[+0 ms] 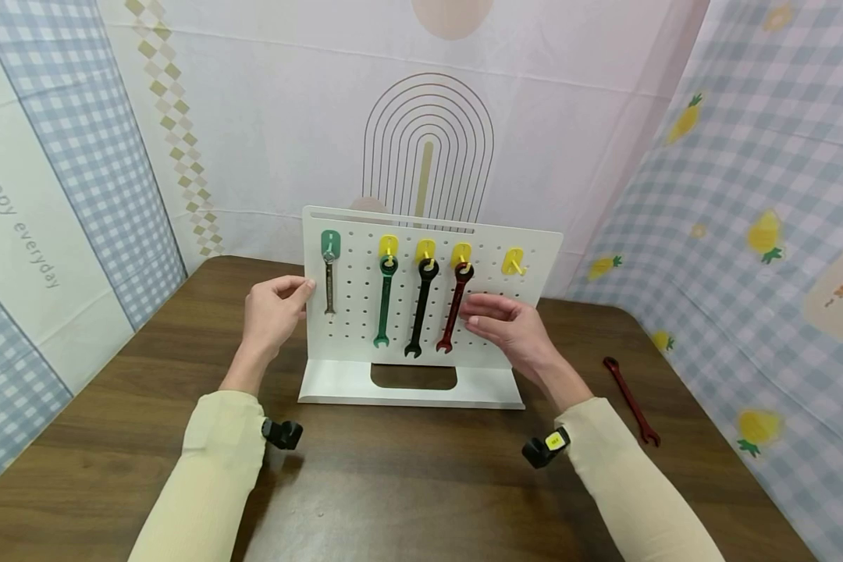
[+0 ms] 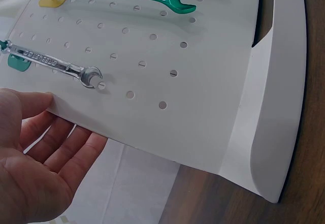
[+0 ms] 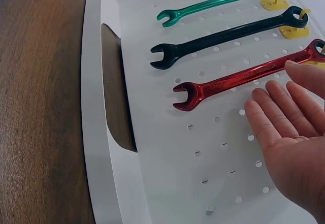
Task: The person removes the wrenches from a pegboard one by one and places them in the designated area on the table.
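Note:
A white pegboard (image 1: 354, 312) stands on the table, with several combination wrenches hanging from its hooks. My left hand (image 1: 272, 312) grips the board's left edge, the thumb on the front face and the fingers behind. Nearest to it hangs a small silver wrench (image 2: 56, 65) on a green hook. Beside the red wrench (image 3: 238, 81), my right hand (image 1: 509, 332) has its fingers extended and holds nothing; whether it touches that wrench I cannot tell. A green wrench (image 1: 385, 304) and a black wrench (image 1: 421, 312) hang between the silver and red ones.
Another dark red wrench (image 1: 631, 400) lies on the brown wooden table (image 1: 407, 484) at the right. A yellow hook (image 1: 513, 262) at the board's right end carries nothing. Patterned cloth (image 1: 267, 117) hangs behind and on both sides.

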A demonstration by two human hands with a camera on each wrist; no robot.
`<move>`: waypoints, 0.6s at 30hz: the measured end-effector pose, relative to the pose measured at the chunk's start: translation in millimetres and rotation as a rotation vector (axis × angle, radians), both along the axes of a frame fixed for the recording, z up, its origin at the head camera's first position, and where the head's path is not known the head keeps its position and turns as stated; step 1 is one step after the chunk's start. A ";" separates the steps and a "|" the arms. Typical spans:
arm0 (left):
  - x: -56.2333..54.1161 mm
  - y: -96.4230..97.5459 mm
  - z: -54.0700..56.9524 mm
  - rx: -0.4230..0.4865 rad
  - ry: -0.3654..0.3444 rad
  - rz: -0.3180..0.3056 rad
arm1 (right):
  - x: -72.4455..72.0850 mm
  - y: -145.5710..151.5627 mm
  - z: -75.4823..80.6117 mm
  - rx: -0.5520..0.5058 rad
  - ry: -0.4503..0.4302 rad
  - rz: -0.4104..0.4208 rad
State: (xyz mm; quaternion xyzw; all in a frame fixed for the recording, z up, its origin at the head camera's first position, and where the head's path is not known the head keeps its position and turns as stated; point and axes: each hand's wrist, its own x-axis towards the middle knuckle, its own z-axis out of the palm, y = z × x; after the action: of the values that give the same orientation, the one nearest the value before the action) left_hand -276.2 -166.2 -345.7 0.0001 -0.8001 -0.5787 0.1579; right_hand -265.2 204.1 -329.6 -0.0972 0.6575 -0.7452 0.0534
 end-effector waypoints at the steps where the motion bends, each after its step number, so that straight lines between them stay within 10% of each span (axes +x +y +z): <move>1: -0.1 0.1 0.0 0.001 -0.001 0.000 | -0.1 -0.4 -0.3 0.004 0.001 0.000; 18: 0.5 0.5 0.3 0.007 -0.003 -0.004 | -1.7 -9.1 0.4 0.066 0.018 0.007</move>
State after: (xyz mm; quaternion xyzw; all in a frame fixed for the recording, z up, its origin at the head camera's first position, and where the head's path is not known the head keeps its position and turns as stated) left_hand -275.6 -165.7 -345.5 -0.0001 -0.7985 -0.5816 0.1554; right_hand -267.0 195.1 -329.2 -0.1045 0.6819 -0.7219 0.0534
